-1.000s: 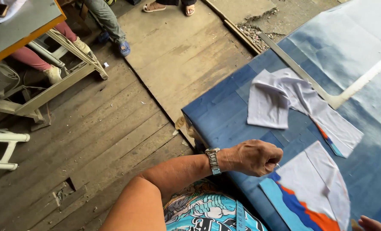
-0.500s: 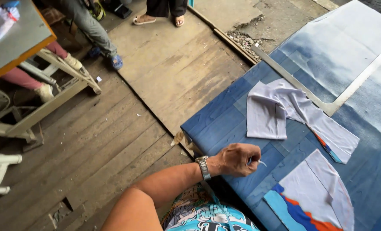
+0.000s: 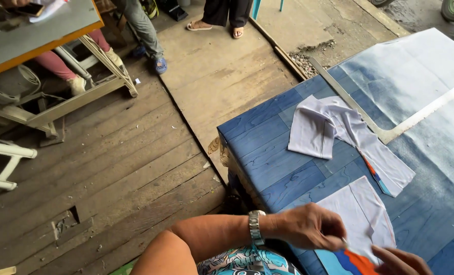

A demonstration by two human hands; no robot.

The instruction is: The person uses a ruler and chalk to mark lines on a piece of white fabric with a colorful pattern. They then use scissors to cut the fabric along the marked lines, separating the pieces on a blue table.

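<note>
Head view: our left hand (image 3: 308, 226) pinches closed on the white fabric piece (image 3: 362, 216), which runs toward 1 o'clock across the blue table (image 3: 268, 147). Our right hand (image 3: 400, 260) at 4 o'clock touches its coloured edge; grip unclear.

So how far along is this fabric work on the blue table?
One white fabric piece lies crumpled further up the blue table, beside a long metal ruler, apparently set aside. In hand: the left hand pinches the edge of a white, orange and blue piece, and the right hand touches its lower end. How much is left cannot be judged from here.
</note>
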